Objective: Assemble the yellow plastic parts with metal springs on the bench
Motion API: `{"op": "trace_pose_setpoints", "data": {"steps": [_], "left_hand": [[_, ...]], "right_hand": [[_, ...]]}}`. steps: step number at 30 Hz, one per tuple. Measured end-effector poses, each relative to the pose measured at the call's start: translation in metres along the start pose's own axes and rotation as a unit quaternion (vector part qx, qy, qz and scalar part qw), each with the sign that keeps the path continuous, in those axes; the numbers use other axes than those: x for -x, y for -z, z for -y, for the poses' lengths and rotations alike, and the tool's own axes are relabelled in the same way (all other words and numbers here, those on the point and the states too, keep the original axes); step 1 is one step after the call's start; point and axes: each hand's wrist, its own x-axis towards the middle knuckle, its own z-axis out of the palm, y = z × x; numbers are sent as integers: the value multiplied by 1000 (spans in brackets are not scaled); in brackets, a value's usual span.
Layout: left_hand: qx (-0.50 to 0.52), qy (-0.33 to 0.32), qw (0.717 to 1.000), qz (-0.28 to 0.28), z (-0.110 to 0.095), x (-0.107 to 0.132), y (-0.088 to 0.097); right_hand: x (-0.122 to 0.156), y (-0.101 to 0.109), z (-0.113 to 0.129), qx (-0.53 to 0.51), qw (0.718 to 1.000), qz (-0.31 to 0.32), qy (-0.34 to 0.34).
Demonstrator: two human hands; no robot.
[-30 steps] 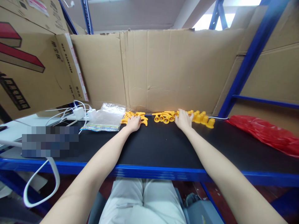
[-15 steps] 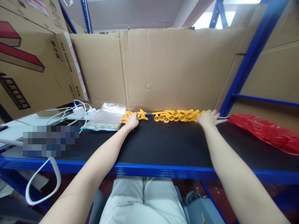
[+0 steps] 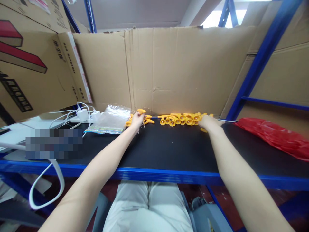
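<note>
Two heaps of small yellow plastic parts lie at the back of the black shelf top (image 3: 166,151), against a cardboard wall. My left hand (image 3: 137,120) is closed on a curved yellow piece (image 3: 141,111) lifted just above the left heap (image 3: 147,121). My right hand (image 3: 209,122) is curled, fingers closed, on a yellow cap-shaped part (image 3: 204,130) at the right end of the row of yellow caps (image 3: 181,119).
A clear plastic bag (image 3: 109,121) lies left of the heaps, with white chargers and cables (image 3: 82,115) behind it. A red plastic bag (image 3: 272,137) lies on the right. Blue rack posts (image 3: 256,69) and cardboard sheets (image 3: 178,71) enclose the shelf.
My right hand swept right along the row of caps, then drew back and closed on one cap. My left hand closed and lifted a curved piece off the left heap.
</note>
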Motion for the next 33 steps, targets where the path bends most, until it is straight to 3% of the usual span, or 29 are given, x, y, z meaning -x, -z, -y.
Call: {"op": "trace_pose_setpoints", "data": {"steps": [2,6,11,16,23,29,33], "left_hand": [[-27,-20,999,-8,-1,2,1],[-58,-33,998,-15,2,2,2],[-54,-40,998,-9,3,3,2],[-60,-11,997,44,1,10,0],[-126,-5,983,132,1,21,0],[-135,-2,979,154,0,27,0],[-112,34,982,149,-3,28,0]], "right_hand": [[13,7,12,34,999,34,-17],[34,15,31,52,997,3,53],[45,13,42,41,991,11,127],[52,11,51,2,974,18,224],[59,8,56,-63,923,43,377],[57,5,56,-136,905,47,400],[51,-4,55,-155,926,0,345]]}}
